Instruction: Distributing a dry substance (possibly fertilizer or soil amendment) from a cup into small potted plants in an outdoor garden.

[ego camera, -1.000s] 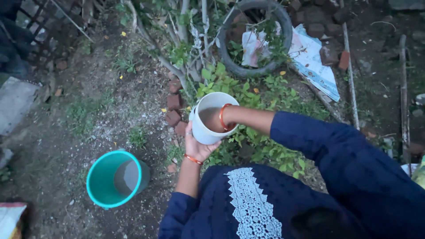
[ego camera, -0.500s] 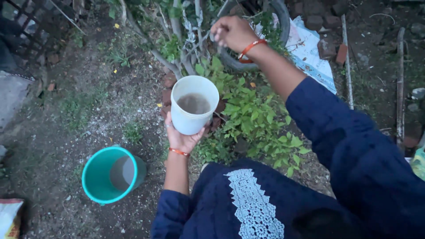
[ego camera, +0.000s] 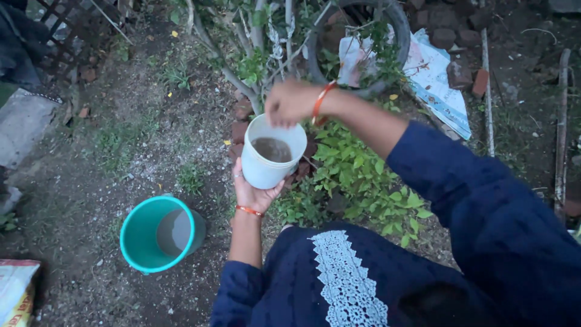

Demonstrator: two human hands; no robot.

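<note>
My left hand cups a white plastic pot from below; brownish grainy material lies in its bottom. My right hand, with an orange bangle at the wrist, hovers just above the pot's far rim, fingers bunched together and pointing down into the pot. Whether the fingers pinch any material I cannot tell. A leafy green plant grows right beside the pot, with red bricks around its base.
A teal bucket stands on the bare soil at lower left. An old tyre with paper scraps lies behind the plant. A printed sack sits at the bottom left corner, a stone slab at left.
My right hand swung from inside the pot up toward the shrub branches, then came back down over the pot's rim. My left hand kept holding the pot.
</note>
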